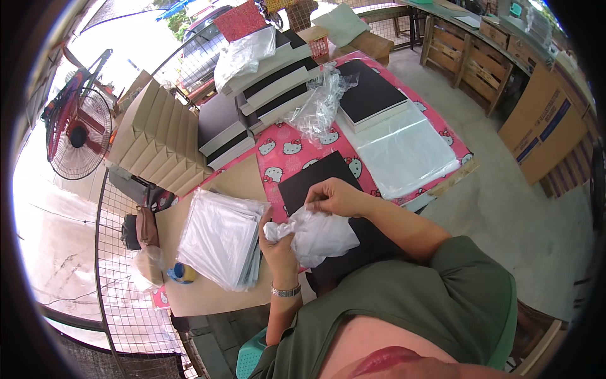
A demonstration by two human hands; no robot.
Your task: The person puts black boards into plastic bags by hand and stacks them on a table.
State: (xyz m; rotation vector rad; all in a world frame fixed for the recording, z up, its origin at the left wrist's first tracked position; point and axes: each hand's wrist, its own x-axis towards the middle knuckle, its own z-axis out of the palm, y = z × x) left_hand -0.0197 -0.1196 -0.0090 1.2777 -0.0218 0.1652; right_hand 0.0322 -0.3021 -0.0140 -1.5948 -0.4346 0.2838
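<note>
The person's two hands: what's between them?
Crumpled translucent plastic, bunched into a lump at the left hand and spreading out below the fingertips of the right hand; the head view shows it.

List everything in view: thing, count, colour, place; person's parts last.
crumpled bag: one, whitish, front centre
sleeves: one pile, clear, front left
flat plastic: one pile, clear, table right
dark stacks: several, black, white, table back
wrap: one clump, clear, table middle
thin board: one, black, centre
bundles: one stack, brown, left
large sheet: one, brown, front left
tape: unclear count, blue, yellow, front left
table cover: one, pink, centre
fan: one, red, black, left
slatted panels: two, brown, back right
carton: one, brown, far right
vehicle: one, grey, outside
wristband: one, silver, left wrist
shirt: one, green, bottom
left hand: one, bare, bag's bunched end
right hand: one, bare, bag's upper edge
</note>
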